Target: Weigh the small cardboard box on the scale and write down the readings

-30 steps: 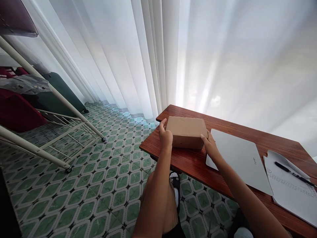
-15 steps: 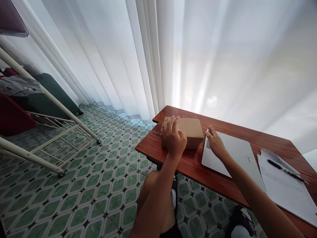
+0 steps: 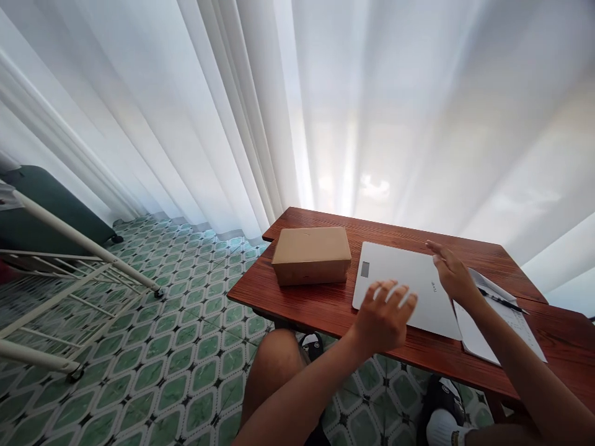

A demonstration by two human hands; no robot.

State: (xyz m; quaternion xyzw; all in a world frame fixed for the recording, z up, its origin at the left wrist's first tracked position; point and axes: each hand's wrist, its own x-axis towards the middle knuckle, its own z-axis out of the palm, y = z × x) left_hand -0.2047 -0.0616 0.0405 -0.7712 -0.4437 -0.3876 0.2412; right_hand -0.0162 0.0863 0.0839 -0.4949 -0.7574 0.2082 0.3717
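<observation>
Reaching over the closed laptop (image 3: 406, 288) with both hands, I have nothing gripped yet. My left hand (image 3: 383, 316) hovers above the near edge of the lid with its fingers spread wide and loose, a little blurred, and I cannot tell whether the fingertips actually touch the lid. My right hand (image 3: 453, 275) is flat and open over the far right corner, fingers stretched out, at or just above the surface; contact there is also hard to judge.

The laptop lies shut on the red-brown wooden table (image 3: 325, 306), roughly in the middle of it. The cardboard box (image 3: 311, 254) sits on the table just beside the laptop, to its left, closed and flat, with no hand on it. I judge that the box is already settled where it belongs and needs no more from me.

What I judge as left is everything to do with the laptop itself: its lid is still down and neither hand has a hold on it.

On the right, the laptop's corner overlaps some white sheets of paper (image 3: 504, 322), and a black pen (image 3: 499, 300) lies on them, near my right wrist.
</observation>
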